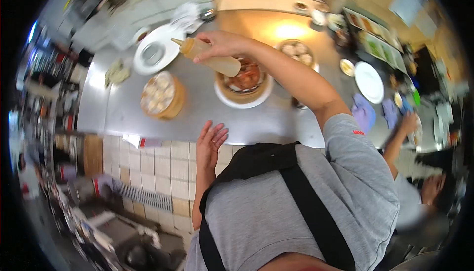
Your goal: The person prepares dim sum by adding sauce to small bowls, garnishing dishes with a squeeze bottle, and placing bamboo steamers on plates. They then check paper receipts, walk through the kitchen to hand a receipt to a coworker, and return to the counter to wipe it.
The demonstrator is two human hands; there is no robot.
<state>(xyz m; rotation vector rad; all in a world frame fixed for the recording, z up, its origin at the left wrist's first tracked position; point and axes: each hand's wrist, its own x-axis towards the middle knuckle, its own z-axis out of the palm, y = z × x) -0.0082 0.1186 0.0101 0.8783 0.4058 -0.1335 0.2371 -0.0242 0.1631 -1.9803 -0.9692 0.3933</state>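
Note:
My right hand [217, 46] is wrapped round a squeeze bottle [217, 63] of pale contents. The bottle is tilted, its yellow nozzle pointing up and left. Under its base end, a bamboo steamer [241, 92] with reddish-brown food [249, 77] stands on a white plate [249, 104]. My left hand [211, 140] hangs by the counter's front edge, fingers stretched, holding nothing. Left of the bottle, another bamboo steamer [177, 98] holds several pale dumplings [159, 93]. Partly behind my right forearm is a third steamer [296, 51] with pale round pieces.
The steel counter [197, 118] bears a large white plate [170, 39] with a small round dish, and a crumpled cloth [117, 73]. Farther right are purple cloths [363, 113], an oval plate [369, 83] and ingredient trays [380, 46]. A co-worker's hand [408, 122] reaches over the counter there.

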